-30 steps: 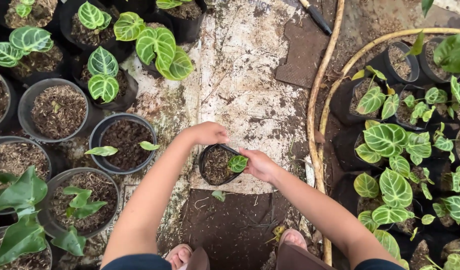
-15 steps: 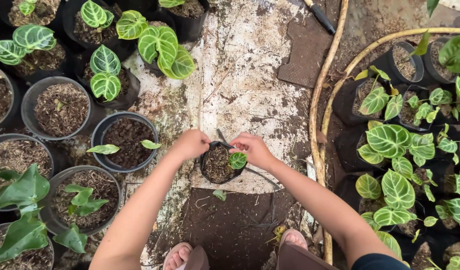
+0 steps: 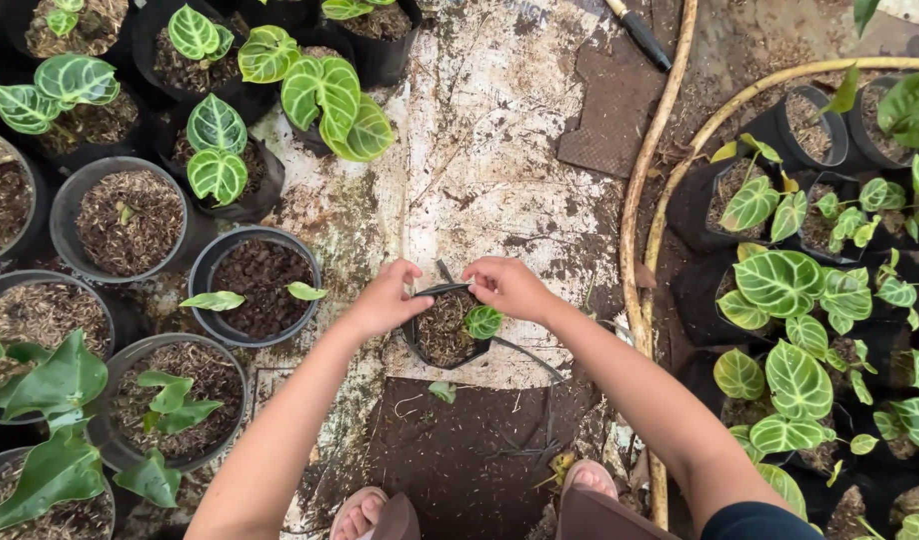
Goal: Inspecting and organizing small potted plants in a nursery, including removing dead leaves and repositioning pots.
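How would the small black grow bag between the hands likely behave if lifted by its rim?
The grow bag looks soft-walled, its rim bending where the left hand and right hand pinch it, so probably floppy. Filled with soil, it is likely heavy for its size.

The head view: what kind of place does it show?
Probably a plant nursery or home garden: many soil-filled pots, veined-leaf seedlings, and a hose on the ground. Both hands hold a small black pot.
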